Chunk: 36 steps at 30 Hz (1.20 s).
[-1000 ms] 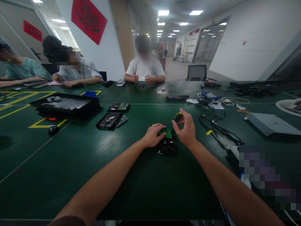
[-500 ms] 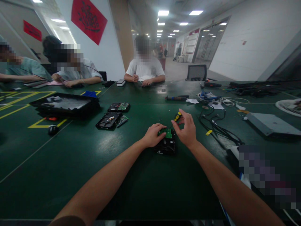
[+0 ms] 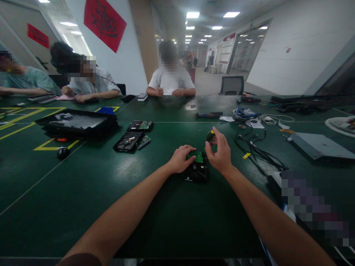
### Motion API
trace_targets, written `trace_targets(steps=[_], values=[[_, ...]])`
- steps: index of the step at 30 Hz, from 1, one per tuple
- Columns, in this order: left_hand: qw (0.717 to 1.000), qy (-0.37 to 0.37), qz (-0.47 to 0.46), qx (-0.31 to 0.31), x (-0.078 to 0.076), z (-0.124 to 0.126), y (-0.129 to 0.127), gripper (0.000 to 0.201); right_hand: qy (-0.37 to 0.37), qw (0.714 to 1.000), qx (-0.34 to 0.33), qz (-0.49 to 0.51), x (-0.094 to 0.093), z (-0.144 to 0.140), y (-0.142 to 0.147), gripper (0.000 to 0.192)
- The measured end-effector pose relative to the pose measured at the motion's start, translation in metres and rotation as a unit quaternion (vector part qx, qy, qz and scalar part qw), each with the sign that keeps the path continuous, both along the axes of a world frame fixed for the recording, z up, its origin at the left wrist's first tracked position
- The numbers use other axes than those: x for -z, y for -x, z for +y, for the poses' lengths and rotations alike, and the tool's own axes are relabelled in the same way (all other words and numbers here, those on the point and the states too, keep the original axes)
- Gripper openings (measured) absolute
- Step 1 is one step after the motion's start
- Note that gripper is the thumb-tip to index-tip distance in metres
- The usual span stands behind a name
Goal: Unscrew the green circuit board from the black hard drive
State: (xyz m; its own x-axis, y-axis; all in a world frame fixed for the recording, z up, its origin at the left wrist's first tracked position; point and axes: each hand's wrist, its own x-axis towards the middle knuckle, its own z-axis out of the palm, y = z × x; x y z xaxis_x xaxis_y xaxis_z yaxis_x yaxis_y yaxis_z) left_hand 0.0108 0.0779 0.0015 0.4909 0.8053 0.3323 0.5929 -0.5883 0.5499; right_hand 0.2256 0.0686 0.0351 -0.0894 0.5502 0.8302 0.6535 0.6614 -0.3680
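A black hard drive [image 3: 195, 173] with a green circuit board [image 3: 199, 156] at its far end lies on the table in front of me. My left hand [image 3: 181, 159] grips the drive from the left, fingers across the far edge and thumb on the board. In my right hand [image 3: 219, 150], thumb and fingers pinch the dark handle of a screwdriver [image 3: 210, 136] with a yellow end. The screwdriver slants down toward the far right part of the board; its thin shaft is hard to see and its tip cannot be made out.
Left of the drive lie two other hard drives [image 3: 125, 142] [image 3: 141, 125] and a loose circuit board [image 3: 144, 141]. A black tray [image 3: 80, 123] stands farther left. Black cables [image 3: 256, 149] and a grey metal box [image 3: 323, 146] are on the right. A person [image 3: 170, 79] sits opposite.
The screwdriver handle has turned in my right fingers, showing more of its dark side, and the fingers have shifted slightly. My left hand and the hard drive stay put.
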Motion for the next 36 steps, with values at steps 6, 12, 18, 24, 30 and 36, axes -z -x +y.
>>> trace_targets(steps=[6, 12, 18, 24, 30, 36], values=[[1.000, 0.001, -0.002, 0.004, -0.0003, -0.0001, 0.0002, 0.043, 0.005, 1.000, 0.016, 0.007, 0.0009, 0.0010, -0.0007, 0.065], [1.000, 0.000, -0.001, 0.002, -0.0004, -0.0003, 0.0005, 0.042, 0.001, 1.000, 0.009, -0.001, -0.0003, 0.0002, 0.0001, 0.063], [1.000, 0.001, 0.001, 0.003, -0.0003, -0.0001, 0.0006, 0.042, 0.003, 1.000, 0.011, 0.007, 0.0005, 0.0005, -0.0004, 0.063], [1.000, 0.000, -0.002, 0.001, -0.0013, -0.0006, -0.0006, 0.041, -0.002, 1.000, 0.007, -0.007, 0.0048, 0.0036, -0.0013, 0.068], [1.000, -0.002, -0.004, 0.003, -0.0005, -0.0005, -0.0008, 0.042, -0.015, 1.000, 0.005, -0.003, 0.0057, 0.0056, -0.0018, 0.068], [1.000, 0.003, -0.002, 0.001, -0.0012, -0.0011, -0.0003, 0.042, -0.002, 1.000, -0.016, 0.003, 0.0062, 0.0053, -0.0023, 0.066]])
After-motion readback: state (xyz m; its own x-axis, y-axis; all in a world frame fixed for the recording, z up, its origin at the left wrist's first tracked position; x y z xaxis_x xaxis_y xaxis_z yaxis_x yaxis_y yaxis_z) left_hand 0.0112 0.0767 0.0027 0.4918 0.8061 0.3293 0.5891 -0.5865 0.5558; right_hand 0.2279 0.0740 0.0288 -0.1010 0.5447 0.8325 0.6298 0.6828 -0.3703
